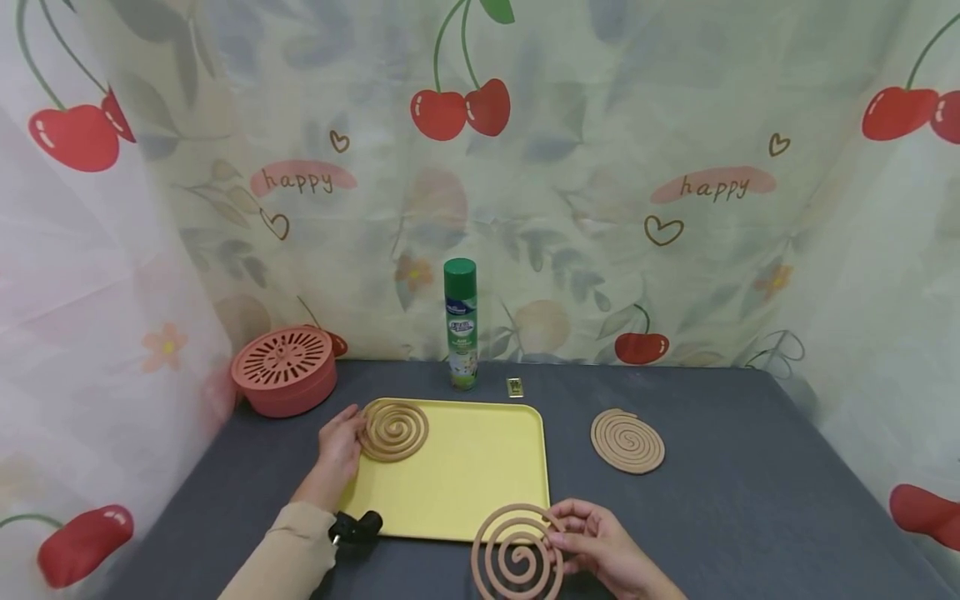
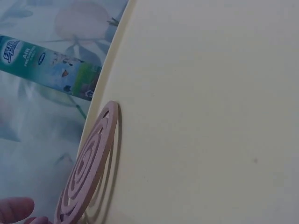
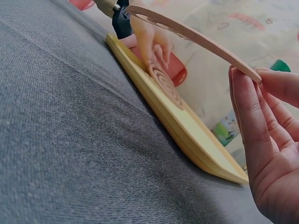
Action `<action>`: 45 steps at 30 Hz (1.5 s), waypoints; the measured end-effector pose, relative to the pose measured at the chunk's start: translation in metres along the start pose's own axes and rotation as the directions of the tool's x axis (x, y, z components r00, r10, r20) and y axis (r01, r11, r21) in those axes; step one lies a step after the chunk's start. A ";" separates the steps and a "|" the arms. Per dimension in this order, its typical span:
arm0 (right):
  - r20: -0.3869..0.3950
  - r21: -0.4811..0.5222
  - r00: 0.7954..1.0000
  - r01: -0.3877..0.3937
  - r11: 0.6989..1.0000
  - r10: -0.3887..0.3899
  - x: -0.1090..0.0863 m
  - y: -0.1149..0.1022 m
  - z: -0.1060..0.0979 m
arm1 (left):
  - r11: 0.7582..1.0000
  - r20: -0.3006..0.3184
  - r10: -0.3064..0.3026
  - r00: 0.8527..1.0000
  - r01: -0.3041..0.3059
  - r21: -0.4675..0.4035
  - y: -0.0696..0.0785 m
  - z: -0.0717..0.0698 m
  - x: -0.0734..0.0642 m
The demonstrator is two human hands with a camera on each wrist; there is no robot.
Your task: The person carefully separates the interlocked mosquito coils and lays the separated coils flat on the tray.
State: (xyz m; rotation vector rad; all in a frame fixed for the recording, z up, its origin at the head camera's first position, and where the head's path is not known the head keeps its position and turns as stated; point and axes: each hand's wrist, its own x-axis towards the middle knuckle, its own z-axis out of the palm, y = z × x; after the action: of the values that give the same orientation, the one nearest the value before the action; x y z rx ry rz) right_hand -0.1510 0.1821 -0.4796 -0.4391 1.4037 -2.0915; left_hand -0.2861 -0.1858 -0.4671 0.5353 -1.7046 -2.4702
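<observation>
My left hand (image 1: 341,446) pinches the left edge of a brown mosquito coil (image 1: 395,431) over the back left corner of a yellow tray (image 1: 472,467). The left wrist view has this coil (image 2: 88,163) tilted, with its shadow on the tray and fingertips (image 2: 16,209) at its lower end. Between thumb and fingers, my right hand (image 1: 600,546) holds a second, more widely spaced mosquito coil (image 1: 520,557) by its right edge. In the head view that coil overlaps the tray's front right corner. The right wrist view has it nearly edge-on, raised above the dark tabletop.
A tightly wound coil (image 1: 628,442) lies on the dark tabletop (image 1: 720,500) right of the tray. Behind the tray stand a green spray can (image 1: 461,333) and a small gold packet (image 1: 514,387). A round red slotted box (image 1: 288,375) sits back left, near the patterned curtain (image 1: 570,250).
</observation>
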 end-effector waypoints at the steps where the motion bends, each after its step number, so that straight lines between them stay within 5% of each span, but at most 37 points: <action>1: -0.002 -0.001 1.000 0.000 1.000 0.000 0.000 0.000 0.000 | 1.000 -0.009 0.004 1.000 -0.004 0.000 0.000 0.000 0.000; 9: -0.019 -0.002 1.000 0.001 1.000 -0.001 0.003 -0.001 0.003 | 0.999 -0.078 0.044 0.996 -0.045 -0.013 0.000 0.000 -0.002; 25: -0.085 -0.033 0.996 -0.015 0.999 0.012 0.022 0.001 0.004 | 0.997 -0.097 0.053 0.994 -0.058 -0.049 0.004 0.002 0.001; 39: -0.205 0.033 0.978 -0.040 0.999 0.046 0.052 0.002 0.018 | 0.982 -0.024 -0.013 1.000 0.009 -0.190 0.018 -0.008 -0.012; 45: -0.249 0.059 0.967 -0.033 0.998 0.047 0.071 -0.003 0.022 | 0.963 0.063 -0.013 0.998 0.029 -0.266 0.027 -0.001 -0.028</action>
State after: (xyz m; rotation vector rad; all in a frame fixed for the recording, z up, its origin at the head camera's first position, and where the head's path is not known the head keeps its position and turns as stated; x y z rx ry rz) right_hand -0.1949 0.1232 -0.4712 -0.1256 1.4766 -2.2056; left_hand -0.2627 -0.1895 -0.4358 0.4545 -1.3556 -2.6979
